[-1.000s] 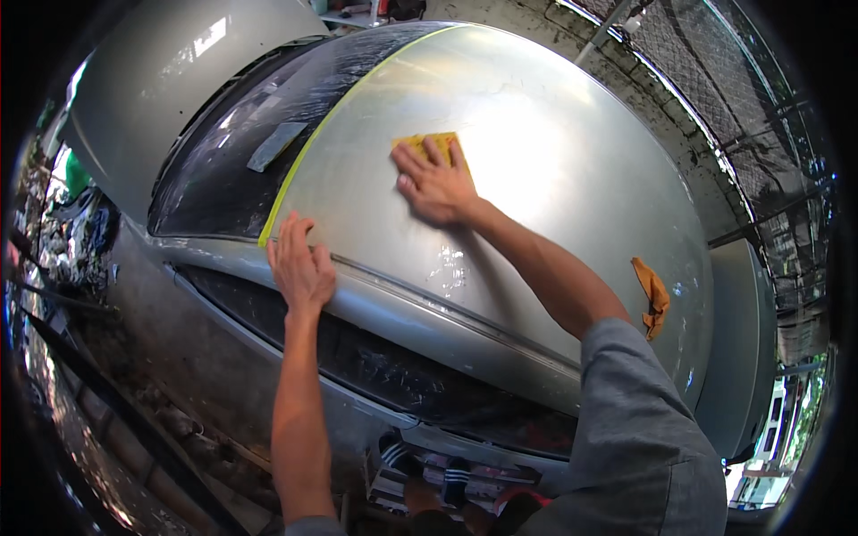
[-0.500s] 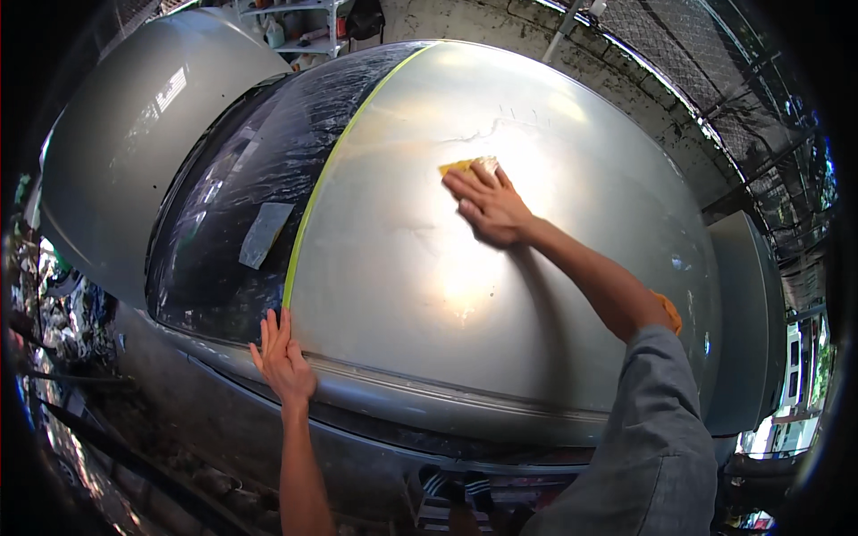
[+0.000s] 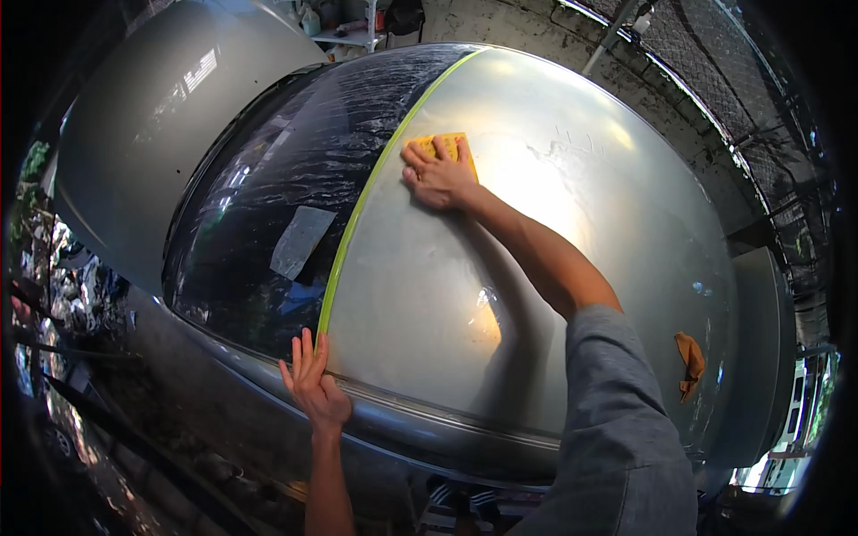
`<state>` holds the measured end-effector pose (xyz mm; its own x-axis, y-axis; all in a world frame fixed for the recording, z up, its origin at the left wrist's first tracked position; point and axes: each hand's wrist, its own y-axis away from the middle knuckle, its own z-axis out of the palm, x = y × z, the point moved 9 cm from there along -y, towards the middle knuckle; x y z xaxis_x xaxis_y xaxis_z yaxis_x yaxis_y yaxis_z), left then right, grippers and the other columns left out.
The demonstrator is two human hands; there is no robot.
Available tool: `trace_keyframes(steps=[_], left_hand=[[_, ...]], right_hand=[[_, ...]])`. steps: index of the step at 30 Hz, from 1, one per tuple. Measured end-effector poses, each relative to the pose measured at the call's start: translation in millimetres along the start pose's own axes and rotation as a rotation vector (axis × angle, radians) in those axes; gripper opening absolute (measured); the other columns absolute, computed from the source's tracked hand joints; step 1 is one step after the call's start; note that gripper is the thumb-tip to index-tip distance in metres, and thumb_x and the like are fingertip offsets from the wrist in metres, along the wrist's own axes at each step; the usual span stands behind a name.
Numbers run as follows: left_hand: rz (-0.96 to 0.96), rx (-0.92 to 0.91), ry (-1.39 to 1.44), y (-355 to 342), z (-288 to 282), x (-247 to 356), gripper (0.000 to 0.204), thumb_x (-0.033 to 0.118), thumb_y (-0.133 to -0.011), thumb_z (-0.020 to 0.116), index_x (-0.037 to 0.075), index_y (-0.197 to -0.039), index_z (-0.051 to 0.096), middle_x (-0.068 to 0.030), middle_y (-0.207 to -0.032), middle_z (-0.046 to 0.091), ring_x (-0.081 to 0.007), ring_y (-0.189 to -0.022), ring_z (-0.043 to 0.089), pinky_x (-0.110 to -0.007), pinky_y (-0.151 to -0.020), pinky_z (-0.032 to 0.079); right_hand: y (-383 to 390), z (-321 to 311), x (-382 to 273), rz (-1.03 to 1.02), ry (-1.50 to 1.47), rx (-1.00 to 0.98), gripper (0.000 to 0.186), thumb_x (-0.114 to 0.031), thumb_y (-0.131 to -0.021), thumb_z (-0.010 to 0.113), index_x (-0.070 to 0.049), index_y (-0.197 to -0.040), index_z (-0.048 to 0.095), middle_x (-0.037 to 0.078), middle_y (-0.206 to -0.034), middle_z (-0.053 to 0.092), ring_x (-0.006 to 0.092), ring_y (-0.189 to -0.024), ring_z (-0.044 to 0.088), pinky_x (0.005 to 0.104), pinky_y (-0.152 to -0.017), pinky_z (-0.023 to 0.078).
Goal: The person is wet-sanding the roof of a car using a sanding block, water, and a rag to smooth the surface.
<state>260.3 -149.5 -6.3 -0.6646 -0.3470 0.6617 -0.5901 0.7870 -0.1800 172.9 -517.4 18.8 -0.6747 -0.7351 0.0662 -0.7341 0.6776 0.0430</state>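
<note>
My right hand (image 3: pixel 440 177) presses a yellow sheet of sandpaper (image 3: pixel 466 147) flat on the silver car roof (image 3: pixel 420 295), close to its windshield edge. Its fingers lie over the sheet, whose far edge and one corner show past them. My left hand (image 3: pixel 316 384) rests with fingers stretched out at the near corner of the roof, holding nothing. Its fingertips touch the lower end of the yellow-green masking tape (image 3: pixel 356 214) that runs along the roof's border with the windshield (image 3: pixel 241 241).
A grey sheet (image 3: pixel 302 243) lies on the wet, streaked windshield. An orange-brown cloth (image 3: pixel 689 364) sits on the roof at the right. The hood (image 3: pixel 134 170) is at the left. A shelf with bottles (image 3: pixel 344 36) stands by the far wall.
My right hand has slid the sandpaper left across the roof, closer to the tape. The view has shifted, and the orange-brown cloth now shows fully. My left hand stays at the roof corner.
</note>
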Motion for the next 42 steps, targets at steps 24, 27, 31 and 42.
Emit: trace_keyframes(steps=[24, 27, 31, 42], left_hand=[[-0.003, 0.002, 0.044, -2, 3, 2, 0.056, 0.011, -0.076, 0.040, 0.009, -0.126, 0.064, -0.0150, -0.141, 0.050, -0.0376, -0.138, 0.036, -0.061, -0.113, 0.004], [-0.007, 0.022, 0.020, 3, -9, -6, 0.056, 0.010, -0.075, 0.040, 0.010, -0.126, 0.064, -0.0148, -0.141, 0.050, -0.0369, -0.139, 0.036, -0.061, -0.114, 0.004], [0.001, -0.008, 0.036, 1, 3, 3, 0.057, 0.010, -0.075, 0.040, 0.010, -0.127, 0.063, -0.0147, -0.142, 0.049, -0.0367, -0.139, 0.035, -0.061, -0.114, 0.004], [-0.046, -0.002, -0.044, 3, -11, -8, 0.057, 0.012, -0.074, 0.040, 0.009, -0.126, 0.063, -0.0143, -0.143, 0.049, -0.0354, -0.139, 0.036, -0.059, -0.115, 0.004]], right_hand=[[-79, -7, 95, 0.289, -0.033, -0.063, 0.055, -0.045, -0.100, 0.020, -0.024, -0.151, 0.026, 0.000, -0.158, 0.024, 0.0355, -0.145, 0.019, 0.0603, -0.114, 0.008], [-45, 1, 23, -0.091, 0.024, -0.013, 0.055, -0.043, -0.100, 0.022, -0.020, -0.149, 0.029, 0.001, -0.157, 0.026, 0.0355, -0.144, 0.020, 0.0618, -0.113, 0.009], [-78, 1, 77, 0.154, -0.048, -0.010, 0.057, -0.045, -0.099, 0.020, -0.022, -0.151, 0.024, 0.000, -0.158, 0.023, 0.0367, -0.145, 0.017, 0.0647, -0.113, 0.008], [-1, 1, -48, -0.141, -0.021, -0.020, 0.058, -0.045, -0.099, 0.020, -0.018, -0.151, 0.026, 0.002, -0.158, 0.024, 0.0341, -0.146, 0.018, 0.0637, -0.112, 0.006]])
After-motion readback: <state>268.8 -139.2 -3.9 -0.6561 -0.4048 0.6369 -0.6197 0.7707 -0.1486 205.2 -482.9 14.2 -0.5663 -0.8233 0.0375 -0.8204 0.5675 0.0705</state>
